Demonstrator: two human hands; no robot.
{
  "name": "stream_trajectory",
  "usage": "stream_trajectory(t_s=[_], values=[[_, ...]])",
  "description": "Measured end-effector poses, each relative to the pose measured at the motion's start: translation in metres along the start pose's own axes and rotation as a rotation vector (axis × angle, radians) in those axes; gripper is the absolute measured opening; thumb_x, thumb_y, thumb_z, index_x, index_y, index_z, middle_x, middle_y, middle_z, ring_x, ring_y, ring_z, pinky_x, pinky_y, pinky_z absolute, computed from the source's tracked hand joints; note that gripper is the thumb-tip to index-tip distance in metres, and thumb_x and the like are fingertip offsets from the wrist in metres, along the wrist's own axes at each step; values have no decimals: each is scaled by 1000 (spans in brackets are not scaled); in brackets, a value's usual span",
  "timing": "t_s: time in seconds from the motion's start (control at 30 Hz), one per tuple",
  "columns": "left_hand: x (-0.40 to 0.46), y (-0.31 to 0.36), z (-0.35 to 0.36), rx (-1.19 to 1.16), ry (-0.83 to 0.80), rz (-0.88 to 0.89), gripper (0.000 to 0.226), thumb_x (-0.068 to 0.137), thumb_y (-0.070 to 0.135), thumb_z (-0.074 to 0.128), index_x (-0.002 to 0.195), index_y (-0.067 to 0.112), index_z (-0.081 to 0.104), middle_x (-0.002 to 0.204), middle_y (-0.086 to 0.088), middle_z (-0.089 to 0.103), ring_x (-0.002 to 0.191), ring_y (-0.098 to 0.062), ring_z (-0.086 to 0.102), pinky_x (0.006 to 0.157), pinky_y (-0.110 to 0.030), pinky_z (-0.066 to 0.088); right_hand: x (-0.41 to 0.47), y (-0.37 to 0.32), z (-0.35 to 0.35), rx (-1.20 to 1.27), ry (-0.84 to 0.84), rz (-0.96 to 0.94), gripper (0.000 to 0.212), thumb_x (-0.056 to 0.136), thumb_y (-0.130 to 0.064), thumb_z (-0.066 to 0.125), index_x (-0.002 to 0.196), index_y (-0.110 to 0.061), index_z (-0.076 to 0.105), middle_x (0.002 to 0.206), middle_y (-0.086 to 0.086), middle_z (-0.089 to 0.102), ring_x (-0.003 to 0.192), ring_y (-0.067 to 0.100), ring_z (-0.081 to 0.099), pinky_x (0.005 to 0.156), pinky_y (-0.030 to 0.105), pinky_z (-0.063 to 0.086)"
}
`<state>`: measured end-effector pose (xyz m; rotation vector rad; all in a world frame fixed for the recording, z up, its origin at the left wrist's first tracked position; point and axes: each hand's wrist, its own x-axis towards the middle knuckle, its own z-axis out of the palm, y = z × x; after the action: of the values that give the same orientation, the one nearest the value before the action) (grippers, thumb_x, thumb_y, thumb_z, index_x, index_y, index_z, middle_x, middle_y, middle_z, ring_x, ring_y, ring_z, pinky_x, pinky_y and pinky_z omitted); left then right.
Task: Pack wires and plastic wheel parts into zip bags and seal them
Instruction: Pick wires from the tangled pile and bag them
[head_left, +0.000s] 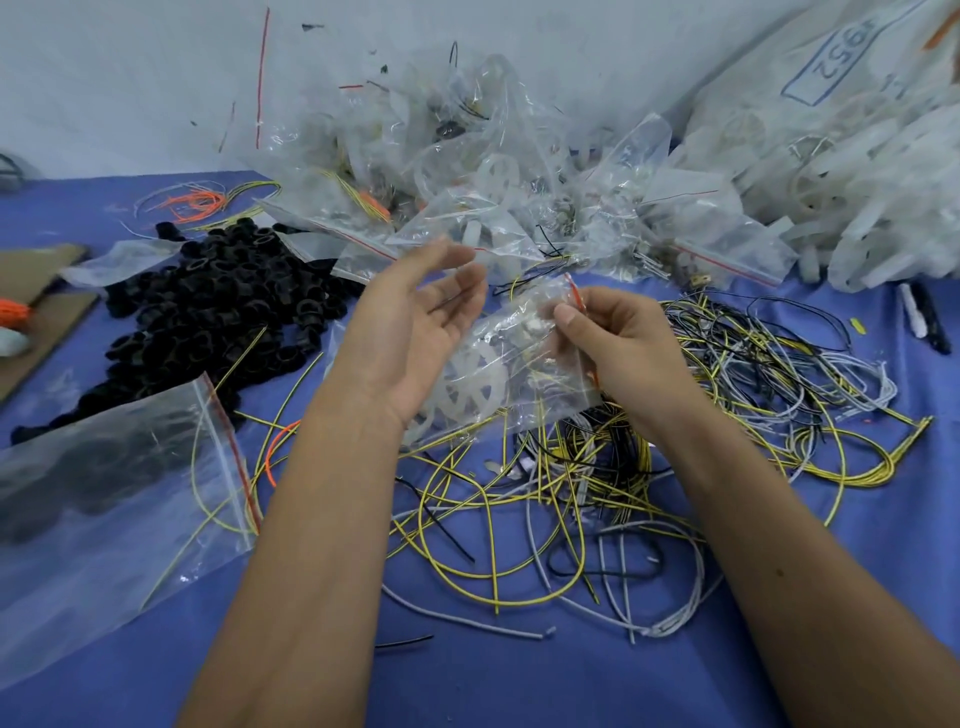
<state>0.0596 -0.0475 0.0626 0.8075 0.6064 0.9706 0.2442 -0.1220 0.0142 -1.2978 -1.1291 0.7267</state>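
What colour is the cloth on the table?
Blue, seen in the head view.

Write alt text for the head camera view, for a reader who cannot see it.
A person's right hand pinches the red-striped top of a clear zip bag holding a white plastic wheel, while the left hand is open beside it. Below lie tangled wires on a blue table, with black rings at left.

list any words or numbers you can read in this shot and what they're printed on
"1952", seen upside down inside a blue stamped box, on the big white sack at the top right.
More blue marks beside that box on the same sack are too blurred to read.
No print shows on the zip bag in the right hand, nor on the other bags.
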Motion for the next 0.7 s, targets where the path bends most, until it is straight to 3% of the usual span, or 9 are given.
stream_trajectory(t_s=[0.07, 0.13, 0.2, 0.27, 0.37, 0.43, 0.57, 0.63, 0.7], values=[[-1, 2, 2, -77, 6, 17, 21, 100, 22, 59, 98, 3, 67, 110, -21, 67, 108, -28, 65, 108, -36, 52, 1, -1, -4, 37, -75, 2, 12, 97, -19, 65, 104, -14, 75, 76, 4, 74, 67, 22, 61, 64, 30, 47], [1, 4, 4, 8, 11, 80, 17, 101, 19, 59, 98, 5, 66, 107, -18, 68, 102, -26, 66, 100, -33, 54, 0, -3, -8, 5, -170, 20, 17, 89, -20, 75, 106, -15, 75, 82, 12, 75, 67, 25, 66, 59, 28, 50], [9, 8, 4, 302, -14, 150, 11, 100, 19, 61, 99, 9, 65, 105, -14, 71, 96, -22, 67, 91, -33, 56, 0, -3, -9, -52, -228, 71, 19, 84, -17, 81, 101, -14, 76, 83, 18, 74, 66, 27, 66, 54, 27, 50], [21, 17, 2, 726, -48, 151, 12, 99, 29, 65, 98, 17, 66, 109, -11, 74, 93, -17, 66, 85, -32, 55, 0, 0, -10, -65, -227, 105, 8, 85, -13, 80, 92, -14, 78, 79, 14, 75, 65, 19, 68, 53, 25, 52], [40, 29, -2, 1267, -181, -66, 31, 98, 52, 61, 97, 21, 64, 102, -6, 69, 87, -17, 59, 76, -28, 48, 1, 2, -12, -38, -146, 125, 5, 88, -12, 78, 92, -15, 79, 78, 9, 75, 61, 15, 64, 59, 28, 53], [49, 27, -4, 1470, -268, -177, 48, 94, 64, 58, 102, 17, 64, 98, -3, 62, 91, -20, 59, 77, -30, 46, 3, 2, -13, -17, -97, 117, 10, 88, -16, 79, 97, -16, 76, 76, 6, 76, 57, 13, 62, 54, 25, 52], [61, 14, -1, 1500, -329, -169, 64, 86, 76, 57, 125, 25, 66, 128, 6, 63, 120, -16, 59, 100, -36, 48, 6, 4, -11, -47, -38, 54, 12, 92, -22, 75, 102, -17, 73, 74, 8, 76, 51, 12, 57, 48, 23, 46], [66, 7, 2, 1437, -382, -186, 65, 84, 74, 61, 128, 27, 66, 132, 6, 64, 123, -14, 59, 108, -38, 45, 6, 5, -7, -83, -73, 23, 9, 95, -19, 71, 104, -18, 74, 72, 9, 74, 47, 11, 55, 45, 19, 42], [71, 0, 4, 1383, -427, -193, 52, 85, 64, 69, 121, 25, 70, 123, 3, 70, 113, -13, 64, 109, -39, 46, 6, 6, -3, -167, -89, 10, 9, 96, -16, 69, 103, -20, 73, 71, 8, 74, 47, 9, 56, 47, 20, 43]])
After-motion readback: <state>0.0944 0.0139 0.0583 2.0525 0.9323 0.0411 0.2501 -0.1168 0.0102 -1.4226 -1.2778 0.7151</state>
